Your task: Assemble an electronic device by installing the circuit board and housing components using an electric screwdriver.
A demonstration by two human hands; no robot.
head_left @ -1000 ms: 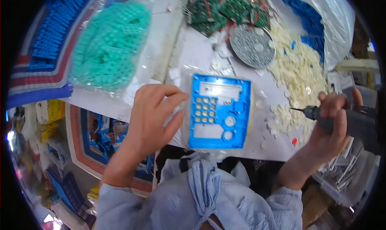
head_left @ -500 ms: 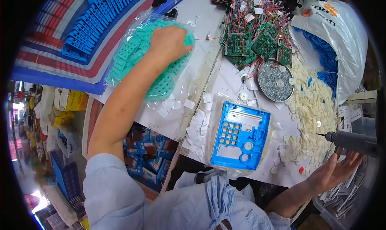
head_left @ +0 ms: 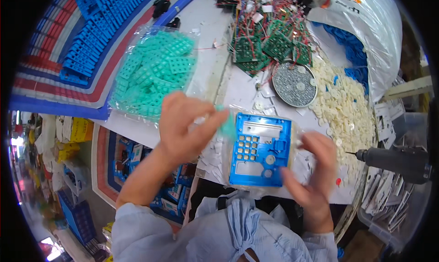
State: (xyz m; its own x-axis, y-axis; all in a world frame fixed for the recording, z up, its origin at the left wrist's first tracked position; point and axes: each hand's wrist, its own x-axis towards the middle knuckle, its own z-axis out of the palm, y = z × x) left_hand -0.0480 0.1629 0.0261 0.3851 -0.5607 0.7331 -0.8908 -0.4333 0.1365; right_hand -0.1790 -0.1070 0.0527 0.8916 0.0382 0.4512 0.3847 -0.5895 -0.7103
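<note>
My left hand (head_left: 187, 127) pinches a green rubber keypad (head_left: 227, 124) between thumb and fingers, just over the left edge of a blue plastic casing (head_left: 257, 162). Both the hand and the keypad are smeared by motion. The casing lies face down, its key holes and ribs showing, on a plastic-wrapped pad. My right hand (head_left: 316, 172) is at the casing's right side with thumb and fingers spread. Its thumb is close to the lower right edge; whether it touches cannot be made out. More green keypads fill a clear bag (head_left: 155, 72) at the left.
Green circuit boards (head_left: 277, 45) with tangled wires lie at the back. A round tin of small screws (head_left: 292, 95) stands beside heaped cream plastic pieces (head_left: 345, 104). A dark electric screwdriver (head_left: 388, 160) points in from the right. A white sack (head_left: 379, 37) holds blue parts.
My left hand has come from the bag to the casing, bringing a green keypad. My right hand has moved left from beside the screwdriver to the casing. The whole view has shifted slightly.
</note>
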